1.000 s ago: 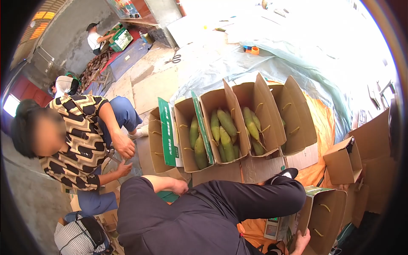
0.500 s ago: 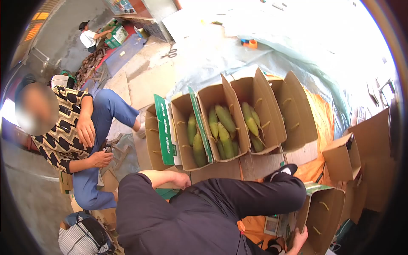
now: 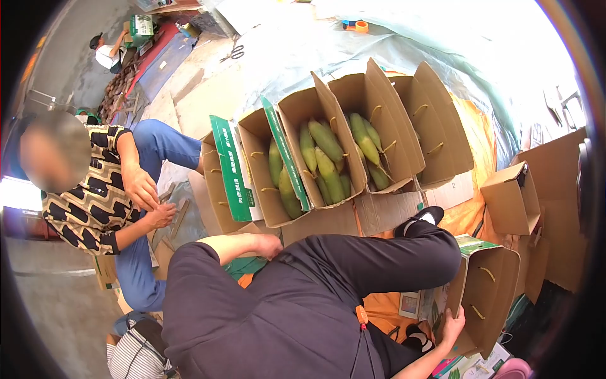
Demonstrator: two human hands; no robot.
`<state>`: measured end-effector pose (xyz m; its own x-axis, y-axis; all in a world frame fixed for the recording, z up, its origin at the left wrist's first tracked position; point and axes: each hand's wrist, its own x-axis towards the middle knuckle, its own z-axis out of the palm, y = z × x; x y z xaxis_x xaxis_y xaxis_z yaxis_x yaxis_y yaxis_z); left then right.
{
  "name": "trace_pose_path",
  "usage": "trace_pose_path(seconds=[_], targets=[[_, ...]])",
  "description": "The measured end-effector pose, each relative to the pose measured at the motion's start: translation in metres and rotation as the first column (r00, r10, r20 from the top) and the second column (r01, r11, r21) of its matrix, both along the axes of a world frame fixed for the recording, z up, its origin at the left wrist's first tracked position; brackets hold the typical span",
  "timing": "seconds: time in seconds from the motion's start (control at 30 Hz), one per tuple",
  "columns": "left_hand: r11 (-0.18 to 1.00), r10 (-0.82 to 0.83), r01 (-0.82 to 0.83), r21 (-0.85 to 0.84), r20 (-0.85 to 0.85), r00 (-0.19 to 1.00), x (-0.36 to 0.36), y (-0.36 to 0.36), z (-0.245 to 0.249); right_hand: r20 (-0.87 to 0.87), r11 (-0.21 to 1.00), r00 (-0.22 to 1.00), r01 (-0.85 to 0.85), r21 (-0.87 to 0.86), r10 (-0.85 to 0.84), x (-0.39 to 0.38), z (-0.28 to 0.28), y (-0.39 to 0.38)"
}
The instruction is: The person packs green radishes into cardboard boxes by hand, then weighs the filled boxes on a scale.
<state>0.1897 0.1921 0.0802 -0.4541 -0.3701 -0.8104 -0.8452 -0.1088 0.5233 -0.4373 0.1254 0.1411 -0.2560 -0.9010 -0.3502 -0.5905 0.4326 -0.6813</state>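
Note:
My left hand rests low in front of me, fingers curled, beside the base of a row of open cardboard boxes. Green mangoes stand packed in several of these boxes. Whether this hand holds anything is hidden by my dark sleeve and knee. My right hand grips the lower edge of an open, empty cardboard box lying on its side at the lower right. My leg in black trousers with a black shoe stretches between the two.
A person in a patterned shirt and blue trousers sits at the left, hands together. Another person works far back left. A small carton, flat cardboard, an orange sheet, tape and scissors lie around.
The view has tipped down and the boxes have slid up in it. My right hand has shifted up along the box edge. The person in the patterned shirt has sat back.

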Motion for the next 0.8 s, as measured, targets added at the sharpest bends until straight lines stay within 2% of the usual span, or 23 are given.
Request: trace_pose_path(seconds=[0.1, 0.2, 0.23, 0.4, 0.5, 0.57, 0.6, 0.67, 0.7, 0.77, 0.8], targets=[[1.000, 0.011, -0.011, -0.002, 0.007, 1.000, 0.000, 0.003, -0.005, 0.050, 0.999, 0.998, 0.038, 0.023, -0.039, 0.004, 0.005, 0.001], [1.000, 0.027, -0.027, 0.002, 0.045, 0.999, -0.004, 0.000, 0.005, -0.007, 0.999, 0.999, -0.033, -0.023, 0.033, -0.002, -0.005, 0.000], [1.000, -0.010, 0.010, -0.008, 0.055, 0.998, -0.003, 0.001, 0.000, -0.011, 1.000, 1.000, -0.020, 0.001, 0.020, -0.002, -0.004, 0.000], [1.000, 0.029, -0.029, -0.007, 0.041, 0.999, -0.001, 0.001, -0.006, -0.011, 0.999, 1.000, 0.010, 0.031, -0.010, -0.005, -0.006, 0.001], [1.000, -0.024, 0.025, -0.014, 0.081, 0.996, -0.004, -0.001, -0.013, 0.009, 0.998, 1.000, 0.023, 0.053, -0.024, -0.009, -0.009, 0.000], [0.976, 0.197, -0.185, -0.118, 0.105, 0.975, -0.014, -0.016, -0.005, 0.021, 1.000, 1.000, 0.018, 0.023, -0.019, -0.015, -0.018, 0.004], [0.981, 0.175, -0.165, -0.106, 0.089, 0.981, -0.022, -0.025, 0.000, 0.042, 1.000, 0.999, -0.007, -0.019, 0.008, -0.018, -0.018, 0.005], [0.924, 0.346, -0.326, -0.202, 0.073, 0.935, -0.034, -0.040, 0.009, 0.009, 1.000, 1.000, 0.018, 0.007, -0.018, -0.013, -0.011, 0.005], [0.928, 0.336, -0.318, -0.195, 0.068, 0.939, -0.039, -0.044, 0.008, -0.007, 0.999, 1.000, 0.023, 0.022, -0.022, -0.009, -0.009, 0.003], [0.794, 0.581, -0.593, -0.136, -0.123, 0.805, -0.050, -0.056, 0.004, -0.024, 1.000, 1.000, 0.017, 0.019, -0.017, -0.008, -0.007, 0.003], [0.799, 0.574, -0.587, -0.130, -0.125, 0.809, -0.057, -0.062, 0.006, -0.035, 1.000, 0.999, -0.002, 0.013, 0.002, -0.007, -0.005, 0.004]])
